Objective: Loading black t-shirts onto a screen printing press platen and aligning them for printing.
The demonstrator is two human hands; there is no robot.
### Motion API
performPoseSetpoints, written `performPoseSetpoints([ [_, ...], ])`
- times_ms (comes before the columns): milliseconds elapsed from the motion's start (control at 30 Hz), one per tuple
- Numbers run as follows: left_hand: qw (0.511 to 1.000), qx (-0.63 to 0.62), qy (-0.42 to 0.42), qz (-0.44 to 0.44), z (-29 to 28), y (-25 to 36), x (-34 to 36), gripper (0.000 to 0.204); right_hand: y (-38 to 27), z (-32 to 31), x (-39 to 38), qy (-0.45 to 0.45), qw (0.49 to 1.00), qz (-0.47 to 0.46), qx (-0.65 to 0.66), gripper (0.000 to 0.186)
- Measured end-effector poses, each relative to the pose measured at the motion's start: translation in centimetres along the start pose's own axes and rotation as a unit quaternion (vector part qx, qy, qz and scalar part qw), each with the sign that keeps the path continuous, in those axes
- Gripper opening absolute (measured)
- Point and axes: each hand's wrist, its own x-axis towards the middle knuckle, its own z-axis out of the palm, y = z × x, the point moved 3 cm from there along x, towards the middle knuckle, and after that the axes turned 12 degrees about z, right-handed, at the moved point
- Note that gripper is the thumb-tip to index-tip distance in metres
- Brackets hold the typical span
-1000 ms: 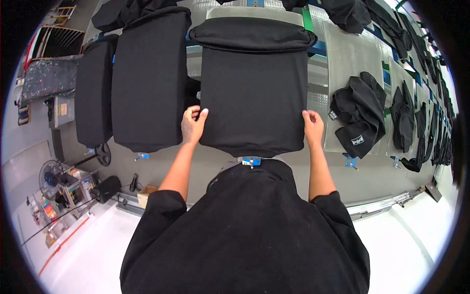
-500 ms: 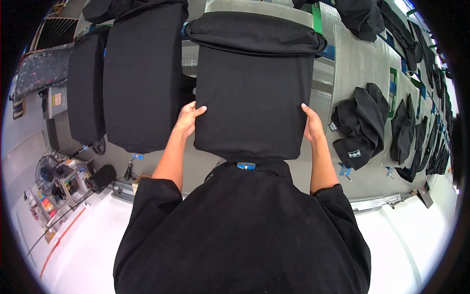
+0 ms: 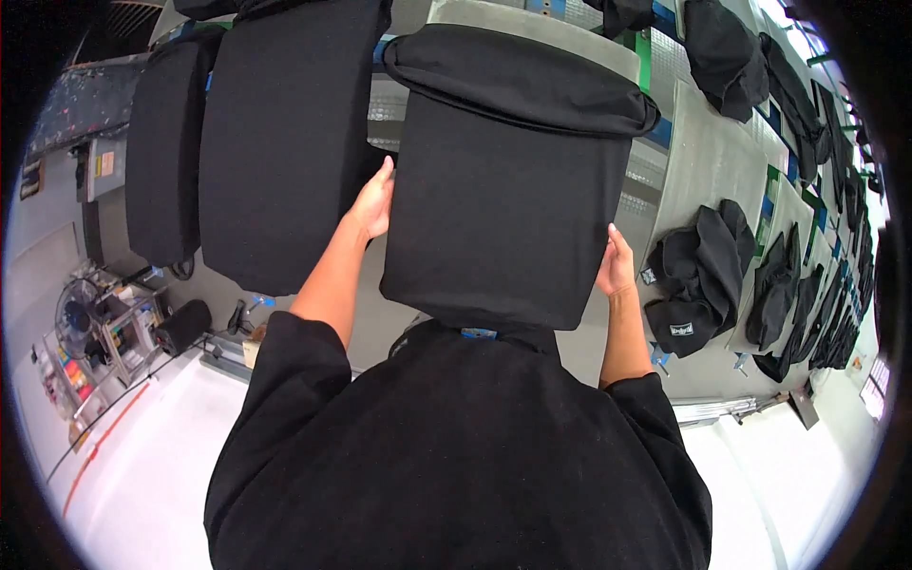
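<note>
A black garment (image 3: 503,209) is stretched smooth over the board in front of me, with a thick rolled fold (image 3: 522,76) across its far end. My left hand (image 3: 372,201) grips the board's left side at the cloth, thumb pointing up along the edge, other fingers mostly hidden. My right hand (image 3: 616,261) holds the right side lower down, its fingertips at the cloth edge and partly out of sight behind it. Just beyond the far fold, a bare pale board end (image 3: 537,36) shows. A blue clamp (image 3: 479,333) sits below the near edge.
Two more cloth-covered boards (image 3: 280,142) stand at left. At right, a rumpled black garment (image 3: 703,271) lies on a pale board (image 3: 708,161), with a row of similar ones beyond. A fan (image 3: 81,309) and cluttered cart (image 3: 104,342) are at lower left.
My left hand has moved farther up the left edge, while my right hand sits somewhat lower in the picture. The covered board appears slightly tilted, its right side lower than before.
</note>
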Motion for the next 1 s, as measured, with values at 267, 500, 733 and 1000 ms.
performPoseSetpoints([
  [267,0.983,-0.013,0.088,0.162,-5.1,0.0,2.8,0.034,0.8,-0.7,-0.1,-0.022,0.997,0.069,0.020,0.063],
  [500,0.944,0.040,0.181,0.273,-7.6,-1.8,5.7,0.016,1.9,-1.0,-0.4,-0.006,0.996,0.081,0.031,0.067],
  [733,0.839,0.416,0.226,0.267,-6.3,0.2,3.8,0.021,2.7,-2.5,-0.3,-0.018,0.995,0.090,0.024,0.068],
  [1000,0.989,0.137,0.008,0.049,-1.0,0.4,-1.4,0.056,0.6,-1.4,1.0,0.015,0.998,0.051,-0.018,0.069],
])
